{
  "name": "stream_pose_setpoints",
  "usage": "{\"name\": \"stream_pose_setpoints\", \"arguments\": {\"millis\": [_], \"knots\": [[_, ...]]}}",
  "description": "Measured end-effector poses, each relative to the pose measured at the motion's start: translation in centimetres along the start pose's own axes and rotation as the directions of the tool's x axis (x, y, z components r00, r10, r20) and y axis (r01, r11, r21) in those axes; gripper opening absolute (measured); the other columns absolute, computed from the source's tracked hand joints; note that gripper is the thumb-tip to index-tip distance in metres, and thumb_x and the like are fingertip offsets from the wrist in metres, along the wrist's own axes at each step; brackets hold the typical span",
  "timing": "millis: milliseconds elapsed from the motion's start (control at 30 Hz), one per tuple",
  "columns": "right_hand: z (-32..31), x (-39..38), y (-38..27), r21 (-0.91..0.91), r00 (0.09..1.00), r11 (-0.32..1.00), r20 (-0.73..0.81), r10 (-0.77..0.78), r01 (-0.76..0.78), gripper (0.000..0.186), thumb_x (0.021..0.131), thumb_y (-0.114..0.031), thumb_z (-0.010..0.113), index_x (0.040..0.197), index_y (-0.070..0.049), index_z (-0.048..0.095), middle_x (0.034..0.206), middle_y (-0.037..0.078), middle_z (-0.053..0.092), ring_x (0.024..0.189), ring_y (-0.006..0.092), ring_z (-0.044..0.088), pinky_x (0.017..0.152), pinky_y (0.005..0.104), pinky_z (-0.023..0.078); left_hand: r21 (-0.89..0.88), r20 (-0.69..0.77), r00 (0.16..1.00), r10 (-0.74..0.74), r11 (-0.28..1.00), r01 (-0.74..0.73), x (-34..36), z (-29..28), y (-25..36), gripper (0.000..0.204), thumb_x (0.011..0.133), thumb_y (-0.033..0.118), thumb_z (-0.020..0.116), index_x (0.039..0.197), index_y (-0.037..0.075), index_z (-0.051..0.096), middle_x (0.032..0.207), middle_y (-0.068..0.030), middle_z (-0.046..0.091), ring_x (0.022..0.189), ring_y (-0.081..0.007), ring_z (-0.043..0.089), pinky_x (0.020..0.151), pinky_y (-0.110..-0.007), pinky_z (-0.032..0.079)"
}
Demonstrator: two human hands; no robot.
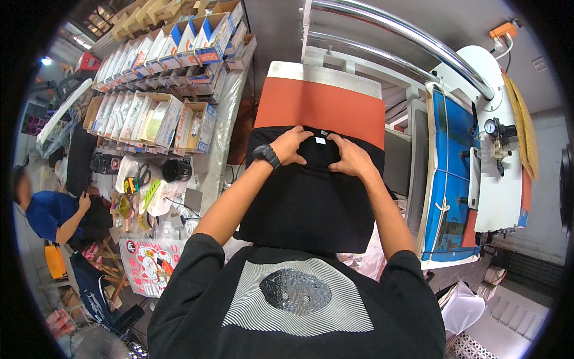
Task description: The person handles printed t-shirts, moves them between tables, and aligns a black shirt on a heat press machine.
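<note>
A black T-shirt [305,209] is spread over a flat board in front of me, its neck end toward the far side. A small white label [320,140] shows inside the collar. My left hand [290,146], below a dark wristwatch [266,155], lies on the shirt left of the collar, thumb and fingers apart. Opposite it, my right hand [351,157] touches the right side of the neckline in the same spread pose. Beyond the collar, the board's orange-red pad [323,105] is bare, with a pale strip at its far end. Some fingertips are partly hidden by the collar's edge.
A machine with chrome bars [388,27], a blue panel [448,179] and a pressure gauge [491,127] stands at right. Boxes of packets [137,119] fill the left table, with scissors [144,173] and a black mug [176,170]. Another person [51,212] is far left.
</note>
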State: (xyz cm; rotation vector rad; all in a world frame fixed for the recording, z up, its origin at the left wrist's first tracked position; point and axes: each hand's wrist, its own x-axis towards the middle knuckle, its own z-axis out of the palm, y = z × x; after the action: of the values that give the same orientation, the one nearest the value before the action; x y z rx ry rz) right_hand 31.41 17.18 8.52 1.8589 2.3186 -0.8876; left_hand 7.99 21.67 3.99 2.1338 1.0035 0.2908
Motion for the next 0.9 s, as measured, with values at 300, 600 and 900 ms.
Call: {"name": "stream_pose_setpoints", "arguments": {"millis": [300, 600, 900], "knots": [[1.0, 0.0, -1.1, -0.083, 0.998, 0.995, -0.054, 0.043, -0.048, 0.085, 0.061, -0.021, 0.080, 0.136, -0.012, 0.042, 0.120, 0.017, 0.059, 0.109, 0.0344, 0.062, 0.089, 0.0461, 0.051, 0.058, -0.074, 0.997, 0.024, 0.998, -0.019, -1.0, 0.7, 1.1, 0.087, 0.060, 0.015, 0.086, 0.137, 0.000, 0.047, 0.117, -0.0143, 0.050, 0.091, -0.0272, 0.060, 0.083, -0.037, 0.053], [1.2, -0.7, -0.6, 0.150, 0.993, 0.988, -0.115, -0.009, 0.026, 0.082, 0.057, -0.012, 0.077, 0.133, -0.009, 0.047, 0.120, 0.017, 0.057, 0.109, 0.0379, 0.058, 0.092, 0.0475, 0.047, 0.068, -0.120, 0.992, -0.049, 0.996, 0.057, -1.4, 1.4, 1.9, 0.091, 0.057, 0.016, 0.084, 0.138, -0.001, 0.046, 0.122, -0.0189, 0.047, 0.103, -0.0324, 0.056, 0.092, -0.037, 0.051], [2.3, -0.4, -1.7, 0.034, 0.985, 0.998, -0.165, -0.047, 0.053, 0.088, 0.056, -0.007, 0.077, 0.138, -0.005, 0.044, 0.118, 0.022, 0.050, 0.103, 0.0410, 0.058, 0.091, 0.0434, 0.050, 0.122, -0.137, 0.977, -0.163, 0.976, 0.179, -0.9, 2.2, 3.0, 0.089, 0.056, 0.011, 0.081, 0.138, -0.001, 0.048, 0.120, -0.0209, 0.046, 0.112, -0.0363, 0.052, 0.099, -0.037, 0.047]]}}
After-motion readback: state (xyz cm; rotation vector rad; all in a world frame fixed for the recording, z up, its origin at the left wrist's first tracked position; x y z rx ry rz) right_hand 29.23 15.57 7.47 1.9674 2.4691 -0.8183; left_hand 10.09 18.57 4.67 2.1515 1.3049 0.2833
